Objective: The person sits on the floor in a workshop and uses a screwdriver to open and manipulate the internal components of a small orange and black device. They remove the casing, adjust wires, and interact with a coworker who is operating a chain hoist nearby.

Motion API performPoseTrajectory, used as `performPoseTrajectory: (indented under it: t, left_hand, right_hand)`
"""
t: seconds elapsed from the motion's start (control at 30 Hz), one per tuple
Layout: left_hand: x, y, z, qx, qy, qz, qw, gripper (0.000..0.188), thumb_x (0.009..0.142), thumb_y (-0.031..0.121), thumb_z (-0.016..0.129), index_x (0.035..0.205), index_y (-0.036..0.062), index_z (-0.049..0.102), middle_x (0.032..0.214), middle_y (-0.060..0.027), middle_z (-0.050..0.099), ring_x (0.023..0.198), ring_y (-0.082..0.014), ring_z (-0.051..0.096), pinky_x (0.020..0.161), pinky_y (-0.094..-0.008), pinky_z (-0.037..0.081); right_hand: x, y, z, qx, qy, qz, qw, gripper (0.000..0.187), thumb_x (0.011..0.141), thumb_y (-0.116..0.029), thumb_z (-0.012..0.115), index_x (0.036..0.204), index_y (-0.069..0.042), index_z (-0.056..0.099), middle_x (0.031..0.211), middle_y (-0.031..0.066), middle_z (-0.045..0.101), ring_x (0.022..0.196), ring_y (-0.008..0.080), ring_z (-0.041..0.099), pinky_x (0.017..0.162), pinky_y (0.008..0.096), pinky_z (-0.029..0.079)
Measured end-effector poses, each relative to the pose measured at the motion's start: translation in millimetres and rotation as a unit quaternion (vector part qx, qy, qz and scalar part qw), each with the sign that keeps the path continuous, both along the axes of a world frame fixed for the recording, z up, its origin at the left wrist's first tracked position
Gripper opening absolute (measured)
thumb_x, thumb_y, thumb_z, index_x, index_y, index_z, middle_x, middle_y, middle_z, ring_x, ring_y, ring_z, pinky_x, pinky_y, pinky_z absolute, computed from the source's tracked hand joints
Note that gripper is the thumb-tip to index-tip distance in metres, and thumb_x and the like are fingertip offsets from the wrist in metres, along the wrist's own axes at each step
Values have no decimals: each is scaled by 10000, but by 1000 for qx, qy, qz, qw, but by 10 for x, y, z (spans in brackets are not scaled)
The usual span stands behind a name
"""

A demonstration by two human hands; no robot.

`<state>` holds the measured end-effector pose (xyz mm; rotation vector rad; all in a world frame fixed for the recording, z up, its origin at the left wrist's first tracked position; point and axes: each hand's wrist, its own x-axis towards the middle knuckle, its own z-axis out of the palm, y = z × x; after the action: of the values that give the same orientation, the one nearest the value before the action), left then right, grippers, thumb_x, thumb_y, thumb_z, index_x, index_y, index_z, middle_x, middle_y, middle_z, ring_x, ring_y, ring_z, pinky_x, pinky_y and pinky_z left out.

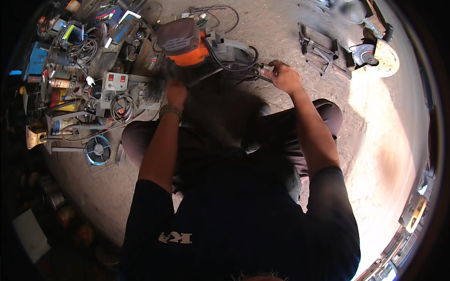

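An orange and dark-brown machine [190,52], which looks like a cut-off saw, sits on the floor in front of my knees. Its curved grey guard [236,49] faces right, with a black cable looping over it. My right hand [285,78] is closed around a small metal part [267,70] at the machine's right end; the exact kind of part is too small to make out. On the near left side of the machine is my left hand [176,96], its fingers lost in shadow. Dark blur covers the area between my hands.
Tools, cables and cans crowd the left, around a grey box with red switches [116,81] and a blue round fan [97,150]. At the far right are a metal frame [321,49] and a grinder-like tool with a large pale disc [386,58]. A coiled cable [123,107] lies near my left knee.
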<state>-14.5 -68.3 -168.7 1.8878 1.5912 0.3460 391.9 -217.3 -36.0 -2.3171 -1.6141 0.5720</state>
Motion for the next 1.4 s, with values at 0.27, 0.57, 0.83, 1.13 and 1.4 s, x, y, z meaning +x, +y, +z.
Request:
performPoseTrajectory:
  t: [0.27, 0.57, 0.83, 1.13, 1.4]
  left_hand:
    - [88, 604, -2308, 197, 19, 211, 957, 334, 938, 286, 674, 1116, 14, 749, 1068, -248, 748, 1006, -442, 711, 892, -511, 573]
    - [353, 1211, -2084, -203, -92, 271, 936, 562, 1045, 390, 613, 1429, -16, 545, 1376, -236, 624, 1264, -417, 612, 1029, -487, 507]
    - [446, 1765, -1306, -51, -228, 280, 931, 447, 1041, 358, 653, 1214, -54, 679, 1067, -180, 723, 967, -364, 678, 836, -459, 528]
    - [294, 1818, 919, -15, -409, 140, 902, 257, 982, 229, 729, 1029, -23, 714, 801, -137, 695, 714, -275, 634, 690, -407, 505]
    - [-60, 1011, 1626, 74, -279, 60, 956, 337, 1033, 157, 658, 1336, 10, 642, 935, -91, 699, 823, -147, 684, 719, -325, 553]
  right_hand:
    - [-155, 0, -402, -34, -95, 57, 993, 444, 926, -582, 709, 976, -145, 766, 909, 217, 736, 919, 405, 731, 786, 517, 586]
    - [-263, 99, -312, -33, -57, 49, 997, 309, 876, -400, 823, 860, -98, 760, 785, 113, 731, 821, 334, 711, 718, 465, 568]
    - [-263, 230, -294, -82, -53, 51, 994, 341, 861, -413, 834, 886, -82, 755, 815, 117, 735, 837, 343, 711, 735, 476, 568]
    - [-7, 219, -508, 36, 257, -142, 955, 378, 1103, -370, 582, 1119, -23, 733, 784, 43, 663, 748, 121, 599, 659, 304, 464]
    - [-353, 1329, 931, 374, -28, 96, 922, 158, 1029, -111, 671, 1088, 4, 762, 998, 107, 654, 935, 244, 600, 920, 319, 474]
